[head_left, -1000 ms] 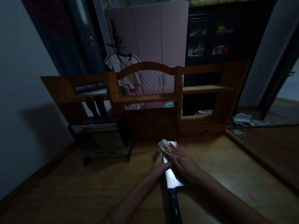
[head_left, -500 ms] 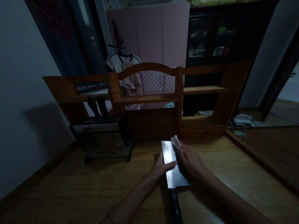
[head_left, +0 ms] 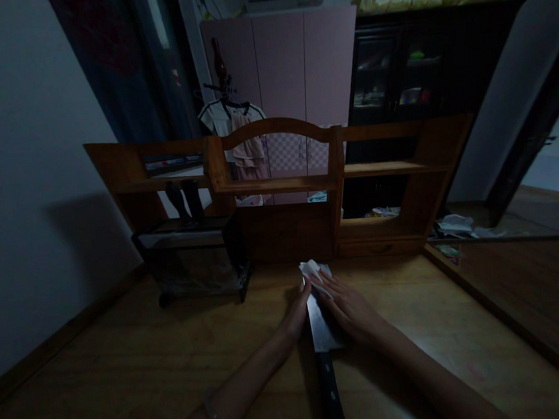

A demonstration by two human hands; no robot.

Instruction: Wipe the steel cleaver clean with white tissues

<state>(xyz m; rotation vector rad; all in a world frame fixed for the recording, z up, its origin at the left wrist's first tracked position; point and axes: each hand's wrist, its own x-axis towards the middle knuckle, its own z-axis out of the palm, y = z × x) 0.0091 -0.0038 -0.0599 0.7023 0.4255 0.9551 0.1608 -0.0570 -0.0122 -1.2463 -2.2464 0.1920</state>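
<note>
A cleaver with a broad steel blade and a black riveted handle lies in front of me, handle toward me. My left hand is closed on the left edge of the blade, its thumb near the upper part; the fingers behind are mostly hidden. With my right hand I press a folded white tissue against the upper blade. The fingers lie over the tissue, pointing up and left, and cover part of the steel.
A dark knife holder with black-handled knives stands at left on the wooden desktop. A wooden shelf unit runs along the back. To the right is a raised wooden edge, with crumpled white material beyond.
My right hand has moved left with the tissue, from the blade's right edge across its upper part. The left thumb has shifted from the blade's face toward its left edge.
</note>
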